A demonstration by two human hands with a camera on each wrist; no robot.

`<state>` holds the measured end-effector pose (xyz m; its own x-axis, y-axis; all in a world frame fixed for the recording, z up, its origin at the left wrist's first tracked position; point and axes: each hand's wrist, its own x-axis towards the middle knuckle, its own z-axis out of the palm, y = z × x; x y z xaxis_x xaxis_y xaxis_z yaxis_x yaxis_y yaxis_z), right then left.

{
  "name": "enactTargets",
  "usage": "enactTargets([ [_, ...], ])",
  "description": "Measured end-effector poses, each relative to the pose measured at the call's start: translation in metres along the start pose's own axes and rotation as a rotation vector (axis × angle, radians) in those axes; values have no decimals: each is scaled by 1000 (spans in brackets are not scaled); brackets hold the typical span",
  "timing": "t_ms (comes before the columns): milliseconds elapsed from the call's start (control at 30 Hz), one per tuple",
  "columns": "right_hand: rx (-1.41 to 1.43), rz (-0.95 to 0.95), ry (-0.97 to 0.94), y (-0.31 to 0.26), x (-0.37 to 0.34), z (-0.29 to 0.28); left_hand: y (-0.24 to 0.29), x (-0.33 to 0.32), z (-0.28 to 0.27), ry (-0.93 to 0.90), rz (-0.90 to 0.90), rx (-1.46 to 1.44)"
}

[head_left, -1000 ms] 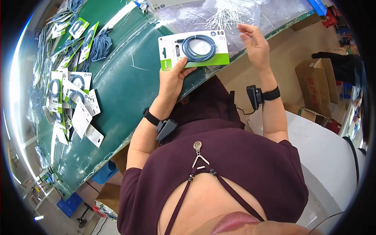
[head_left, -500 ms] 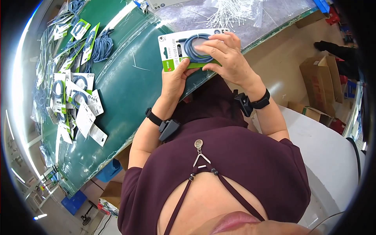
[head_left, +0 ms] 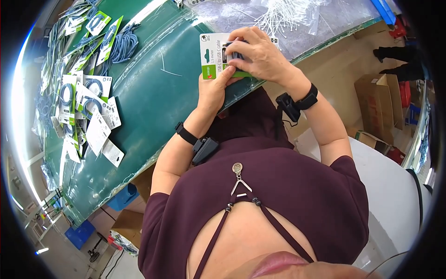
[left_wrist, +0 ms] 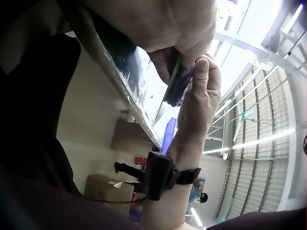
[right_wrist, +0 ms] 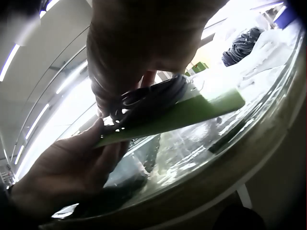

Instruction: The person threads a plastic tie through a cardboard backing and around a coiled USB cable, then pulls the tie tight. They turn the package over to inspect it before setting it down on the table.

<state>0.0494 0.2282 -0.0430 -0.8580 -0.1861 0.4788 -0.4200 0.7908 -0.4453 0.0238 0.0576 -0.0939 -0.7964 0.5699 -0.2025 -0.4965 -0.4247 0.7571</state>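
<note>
Head view: your right hand hides most of the coiled cable on its card, held over the edge of the green table.
Your left hand, cut off in its wrist view, pinches the near edge, thumb on top; your right fingers curl, partly closed, round the coil. White with a green strip, the card runs lengthwise left to right, slotted end left.

A blue strip lies at the far right corner of the counter; below its near edge are a blue bin and a cardboard box.
</note>
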Motion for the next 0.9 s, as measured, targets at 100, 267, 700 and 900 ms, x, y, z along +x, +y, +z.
enactTargets([
  [100,72,-27,-24,10,-4,2,2,-1,-1,-6,-27,-15],
  [267,108,-37,-57,16,-17,3,6,-1,-1,-3,-68,29],
  [700,-174,105,127,-20,-38,-10,5,4,-4,47,-35,-44],
  [900,-231,38,286,-12,-51,18,5,3,-2,-39,-52,-139],
])
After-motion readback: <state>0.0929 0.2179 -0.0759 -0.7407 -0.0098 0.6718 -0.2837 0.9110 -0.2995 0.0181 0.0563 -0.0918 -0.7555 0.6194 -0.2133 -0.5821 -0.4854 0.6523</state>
